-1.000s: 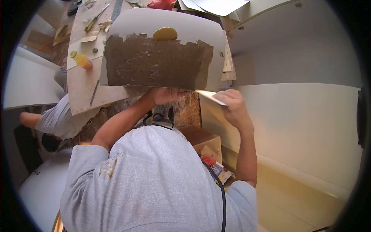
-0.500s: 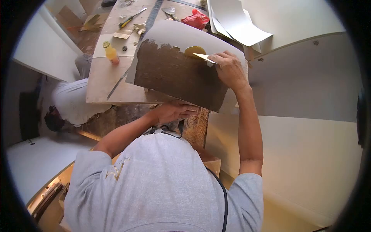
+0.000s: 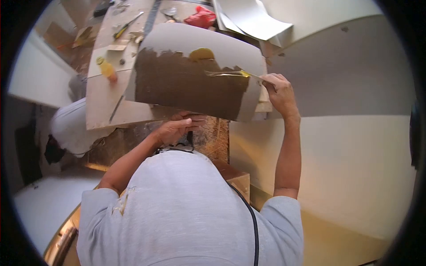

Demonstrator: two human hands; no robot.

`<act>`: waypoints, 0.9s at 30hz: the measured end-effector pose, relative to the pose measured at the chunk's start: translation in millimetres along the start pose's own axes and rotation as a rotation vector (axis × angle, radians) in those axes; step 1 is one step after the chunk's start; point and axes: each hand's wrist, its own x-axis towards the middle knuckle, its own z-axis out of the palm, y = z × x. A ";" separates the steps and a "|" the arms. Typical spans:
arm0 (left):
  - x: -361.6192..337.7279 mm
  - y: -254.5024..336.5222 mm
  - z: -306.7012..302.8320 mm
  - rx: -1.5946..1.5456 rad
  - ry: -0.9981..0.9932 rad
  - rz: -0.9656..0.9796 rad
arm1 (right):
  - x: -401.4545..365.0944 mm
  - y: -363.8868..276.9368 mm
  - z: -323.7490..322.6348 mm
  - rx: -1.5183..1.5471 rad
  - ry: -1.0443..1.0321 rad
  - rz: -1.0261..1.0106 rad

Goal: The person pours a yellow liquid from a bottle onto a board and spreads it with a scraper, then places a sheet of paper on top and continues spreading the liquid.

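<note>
A pale sheet (image 3: pixel 168 36) lies tilted over the bench's near edge, much of it covered with a brown coating (image 3: pixel 177 82). On its upper part sits a yellowish-brown puddle of glue (image 3: pixel 202 54). Past the sheet's right side, my right hand (image 3: pixel 280 94) grips a thin, flat spreader (image 3: pixel 267 83), seen nearly edge-on. Shiny yellow strands of glue (image 3: pixel 245 73) stretch leftward from it over the coating. My left hand (image 3: pixel 174 128) is at the near edge, fingers stretched out close below the sheet and holding nothing visible.
On the bench (image 3: pixel 98 116) stand a bottle of yellow-orange liquid (image 3: pixel 106 69) and, farther back, a utility knife (image 3: pixel 128 25). A red plastic bag (image 3: pixel 200 17) and curled white sheets (image 3: pixel 255 18) lie beyond. Large pale panels (image 3: pixel 328 150) stand on the right.
My right hand has swung right with the spreader, from beside the puddle to past the sheet's edge. Glue strands now trail behind it. The whole view has shifted slightly.
</note>
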 end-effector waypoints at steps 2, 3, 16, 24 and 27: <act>10.1 -4.0 1.4 0.000 -0.014 -0.047 | -9.9 15.2 -6.0 -0.042 0.018 0.058; 15.7 -3.3 1.8 0.029 -0.013 -0.051 | -9.1 21.8 -6.5 -0.059 0.033 0.085; 99.8 -53.0 -15.3 -0.516 -0.110 -0.098 | 20.4 50.2 27.3 -0.167 -0.088 0.075; 121.6 -38.2 22.9 -0.593 -0.294 -0.125 | -19.4 34.7 33.1 -0.199 -0.092 -0.058; 122.2 -38.2 21.8 -0.643 -0.310 -0.135 | -47.3 9.8 24.6 -0.179 -0.093 -0.042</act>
